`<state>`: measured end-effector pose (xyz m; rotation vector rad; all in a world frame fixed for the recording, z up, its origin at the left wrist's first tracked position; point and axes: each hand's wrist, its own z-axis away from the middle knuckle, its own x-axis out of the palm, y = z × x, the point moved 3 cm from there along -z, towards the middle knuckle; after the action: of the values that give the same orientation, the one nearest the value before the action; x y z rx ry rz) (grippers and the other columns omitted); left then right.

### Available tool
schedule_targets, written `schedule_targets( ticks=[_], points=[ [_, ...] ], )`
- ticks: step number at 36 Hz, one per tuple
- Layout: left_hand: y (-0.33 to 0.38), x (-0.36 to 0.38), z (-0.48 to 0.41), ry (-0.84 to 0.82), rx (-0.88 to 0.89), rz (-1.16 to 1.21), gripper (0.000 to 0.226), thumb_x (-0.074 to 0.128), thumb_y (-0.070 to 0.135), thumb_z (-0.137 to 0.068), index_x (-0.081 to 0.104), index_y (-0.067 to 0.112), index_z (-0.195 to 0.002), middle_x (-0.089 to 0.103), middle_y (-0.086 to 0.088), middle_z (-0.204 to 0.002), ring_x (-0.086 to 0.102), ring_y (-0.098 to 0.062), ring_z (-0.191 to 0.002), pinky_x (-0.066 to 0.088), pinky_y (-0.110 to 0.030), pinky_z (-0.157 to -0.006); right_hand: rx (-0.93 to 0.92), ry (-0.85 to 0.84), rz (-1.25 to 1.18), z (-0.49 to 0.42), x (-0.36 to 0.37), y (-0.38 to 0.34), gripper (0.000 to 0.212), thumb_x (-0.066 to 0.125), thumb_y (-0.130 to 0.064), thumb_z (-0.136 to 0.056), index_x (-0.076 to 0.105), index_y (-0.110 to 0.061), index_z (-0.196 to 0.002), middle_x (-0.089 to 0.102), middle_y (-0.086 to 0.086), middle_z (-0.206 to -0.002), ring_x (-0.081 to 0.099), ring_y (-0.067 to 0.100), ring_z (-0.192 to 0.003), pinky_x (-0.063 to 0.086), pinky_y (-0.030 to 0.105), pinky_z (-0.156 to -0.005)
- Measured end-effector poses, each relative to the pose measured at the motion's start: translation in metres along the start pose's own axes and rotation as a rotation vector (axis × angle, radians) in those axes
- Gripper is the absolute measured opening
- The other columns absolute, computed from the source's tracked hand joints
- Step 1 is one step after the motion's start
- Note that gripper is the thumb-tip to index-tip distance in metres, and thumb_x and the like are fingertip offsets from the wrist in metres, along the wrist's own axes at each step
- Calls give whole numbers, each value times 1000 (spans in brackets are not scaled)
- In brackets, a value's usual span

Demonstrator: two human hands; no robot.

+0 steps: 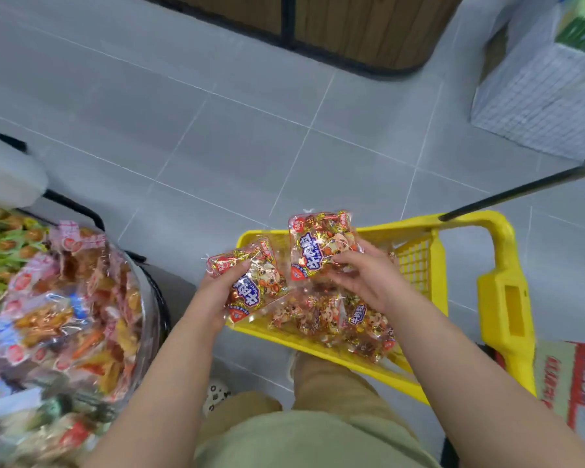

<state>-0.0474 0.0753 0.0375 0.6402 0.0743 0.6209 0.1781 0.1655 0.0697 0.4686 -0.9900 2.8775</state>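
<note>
My left hand (217,292) grips a clear snack bag with red and blue print (254,282) just over the left rim of a yellow shopping basket (416,261). To its right, my right hand (365,278) holds a second bag of the same kind (318,244), upright above the basket. Several more such bags (335,319) lie inside the basket, under both hands.
A round display bin (68,298) heaped with packaged snacks stands at the left. The basket's black pull handle (520,190) slants up to the right. A red and white carton (578,376) sits at the right, white stacked packs (537,96) at the far right, grey tiled floor between.
</note>
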Motion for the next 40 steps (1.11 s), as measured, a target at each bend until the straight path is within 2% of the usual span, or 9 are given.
schedule_targets(
  ticks=[5, 10, 16, 20, 22, 25, 29, 34, 40],
  points=[
    [19, -74, 39, 156, 108, 112, 22, 75, 20, -81, 61, 19, -98, 74, 2, -69, 71, -13, -57, 52, -26, -42, -7, -221, 4, 28, 94, 11, 39, 54, 13, -84, 56, -12, -113, 68, 11, -105, 68, 25, -90, 59, 34, -69],
    [20, -180, 90, 284, 190, 187, 40, 81, 32, -72, 60, 21, -104, 75, 1, -78, 72, -15, -66, 54, -25, -50, -19, -403, 130, 55, 197, 60, 71, 55, 24, -75, 36, -25, -123, 62, 11, -117, 71, 25, -81, 58, 41, -62],
    [9, -304, 147, 340, 292, 252, 28, 77, 31, -73, 66, 14, -94, 75, -2, -71, 71, -16, -58, 54, -26, -49, -50, -539, 337, 86, 306, 148, 112, 60, 24, -73, 7, -53, -135, 56, -9, -113, 63, 27, -97, 40, 68, -91],
    [-5, -377, 181, 406, 336, 288, 33, 79, 32, -66, 67, 14, -92, 76, -7, -77, 73, -22, -66, 58, -35, -63, -25, -660, 419, 103, 363, 203, 103, 68, 18, -69, 30, -69, -111, 51, 2, -128, 62, 34, -103, 47, 67, -81],
    [-14, -409, 195, 460, 335, 306, 31, 80, 30, -68, 66, 13, -89, 75, -7, -72, 72, -20, -60, 56, -31, -53, 8, -683, 456, 110, 385, 226, 92, 68, 15, -70, 39, -62, -110, 62, 11, -102, 64, 33, -90, 47, 67, -81],
    [-27, -447, 213, 506, 346, 355, 36, 81, 30, -65, 66, 13, -93, 75, -7, -72, 72, -19, -59, 55, -30, -54, 41, -634, 492, 122, 418, 252, 66, 70, 0, -77, 40, -47, -114, 64, 7, -82, 61, 19, -64, 51, 42, -62],
    [-38, -482, 234, 548, 395, 445, 42, 82, 31, -55, 65, 17, -90, 75, -4, -71, 72, -18, -59, 55, -28, -50, 48, -506, 493, 128, 455, 278, 44, 72, -11, -82, 40, -25, -108, 62, 12, -94, 55, 15, -53, 45, 22, -46],
    [-44, -510, 252, 636, 433, 588, 12, 75, 14, -80, 64, 13, -85, 72, -3, -62, 69, -15, -52, 51, -24, -40, 116, -487, 465, 130, 489, 294, 48, 69, -10, -84, 44, 3, -123, 64, 23, -102, 60, 26, -78, 52, 40, -75],
    [-49, -540, 274, 725, 410, 666, 40, 81, 22, -73, 63, 14, -108, 76, -7, -80, 73, -22, -66, 55, -30, -49, 114, -494, 600, 127, 524, 299, 50, 75, -19, -79, 53, 3, -117, 65, 10, -82, 59, 13, -56, 49, 22, -49]
  ],
)
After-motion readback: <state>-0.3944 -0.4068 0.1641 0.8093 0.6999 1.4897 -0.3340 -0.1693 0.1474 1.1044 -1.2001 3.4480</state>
